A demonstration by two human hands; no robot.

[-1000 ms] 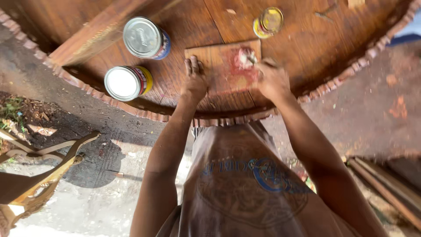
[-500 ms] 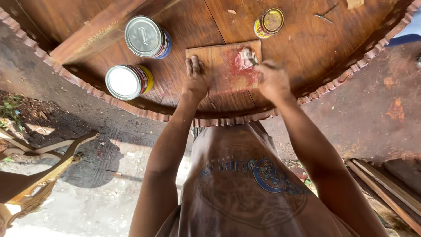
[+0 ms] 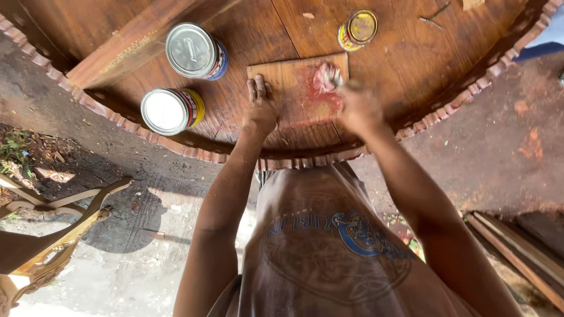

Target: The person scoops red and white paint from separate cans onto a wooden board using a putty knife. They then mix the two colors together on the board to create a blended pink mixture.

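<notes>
A small flat wooden board (image 3: 291,82) smeared with red stain lies on the round carved wooden tabletop (image 3: 423,64). My left hand (image 3: 260,105) presses flat on the board's left edge, fingers together. My right hand (image 3: 358,108) is blurred and grips a stained rag wad (image 3: 326,76) that touches the board's upper right part.
Two closed tins stand left of the board: one with a blue side (image 3: 195,51) and one with a yellow side (image 3: 170,110). A small open yellow tin (image 3: 358,28) sits beyond the board. A carved wooden chair (image 3: 41,235) lies on the ground at left; planks (image 3: 517,246) at right.
My right hand with the rag has shifted slightly across the board's red patch. The left hand stays on the board's edge.
</notes>
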